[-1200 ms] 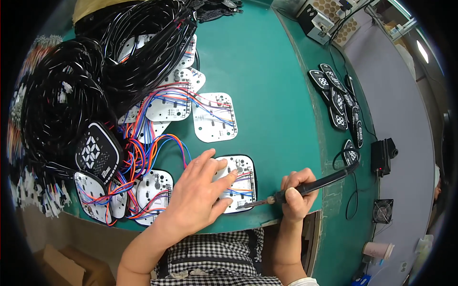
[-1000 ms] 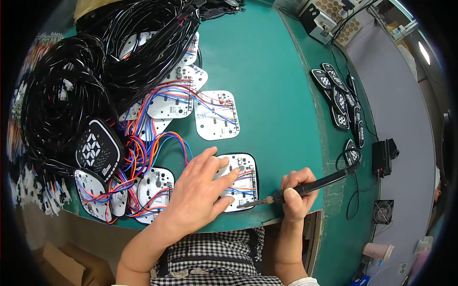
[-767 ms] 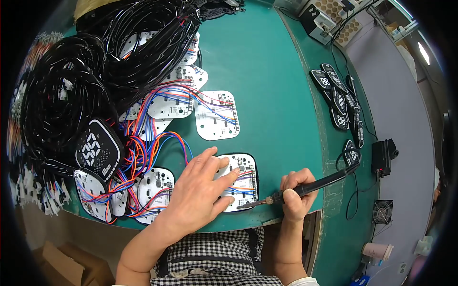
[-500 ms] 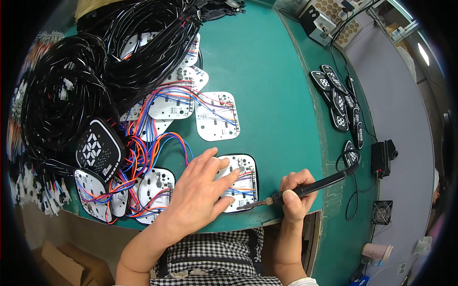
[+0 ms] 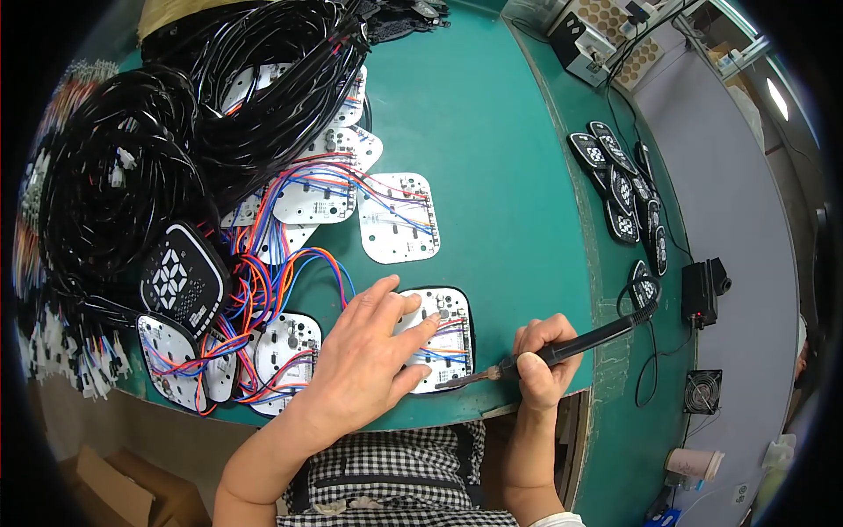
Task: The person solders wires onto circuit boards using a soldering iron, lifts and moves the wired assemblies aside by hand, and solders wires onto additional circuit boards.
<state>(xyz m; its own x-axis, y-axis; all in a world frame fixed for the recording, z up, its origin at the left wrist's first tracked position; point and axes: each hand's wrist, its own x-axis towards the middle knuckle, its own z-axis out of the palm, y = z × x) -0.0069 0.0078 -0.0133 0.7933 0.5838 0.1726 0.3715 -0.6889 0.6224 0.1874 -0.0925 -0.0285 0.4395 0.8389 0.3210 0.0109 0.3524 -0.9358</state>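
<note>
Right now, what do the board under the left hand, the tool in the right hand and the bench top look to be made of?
Board: rigid white circuit laminate, matte, black-rimmed, with small soldered parts and coloured wires.
Soldering iron: black handle, probably plastic or rubber; dull metal tip.
Bench top: smooth green mat, likely rubber or vinyl, with a soft sheen.

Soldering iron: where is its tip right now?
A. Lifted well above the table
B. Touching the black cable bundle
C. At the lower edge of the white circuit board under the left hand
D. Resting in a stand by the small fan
C: the right hand holds the soldering iron with its tip at the lower edge of the white circuit board that the left hand presses flat on the green table.
</note>
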